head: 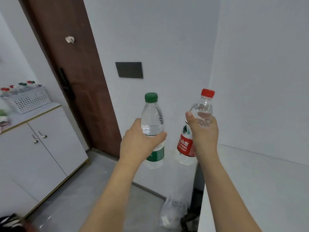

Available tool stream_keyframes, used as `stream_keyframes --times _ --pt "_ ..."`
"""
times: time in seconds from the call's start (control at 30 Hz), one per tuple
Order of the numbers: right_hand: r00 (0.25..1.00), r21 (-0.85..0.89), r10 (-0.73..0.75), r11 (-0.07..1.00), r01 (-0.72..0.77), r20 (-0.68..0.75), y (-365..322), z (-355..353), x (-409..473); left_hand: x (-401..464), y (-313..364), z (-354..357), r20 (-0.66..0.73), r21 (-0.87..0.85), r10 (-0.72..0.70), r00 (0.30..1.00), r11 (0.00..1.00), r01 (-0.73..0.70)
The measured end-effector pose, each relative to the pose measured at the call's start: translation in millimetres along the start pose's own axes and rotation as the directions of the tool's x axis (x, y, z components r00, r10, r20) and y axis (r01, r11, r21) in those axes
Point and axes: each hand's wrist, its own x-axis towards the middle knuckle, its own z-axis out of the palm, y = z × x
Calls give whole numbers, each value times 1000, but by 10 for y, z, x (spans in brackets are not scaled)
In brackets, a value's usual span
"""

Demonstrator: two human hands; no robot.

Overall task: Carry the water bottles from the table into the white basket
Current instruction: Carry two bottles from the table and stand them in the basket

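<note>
Far left: white perforated plastic basket [27, 101] on a white cabinet [41, 148], red- and green-capped bottles inside it. Brown wood-grain door [75, 72] behind. Centre: left hand [140, 141], arm extended, fingers wrapped round the mid-body of a clear ribbed green-capped water bottle [153, 129], upright, held in the air. Right hand [204, 136] grips a clear red-capped water bottle [195, 131] at the shoulder, tilted slightly right, above the white table [259, 181] edge.
</note>
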Motion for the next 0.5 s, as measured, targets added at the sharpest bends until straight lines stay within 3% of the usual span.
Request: stream_keyframes --times 0.17,0.37,0.5 --pt "998 87 -7 996 2 61 299 1015 163 624 -647 -283 -21 -57 -58 998 997 57" --pt "986 100 4 995 -21 164 451 2297 437 1418 -1365 -881 -51 -63 -120 991 991 117" --pt "969 82 10 996 -32 248 551 3252 439 1848 -1892 -1392 -101 -154 -151 983 979 134"
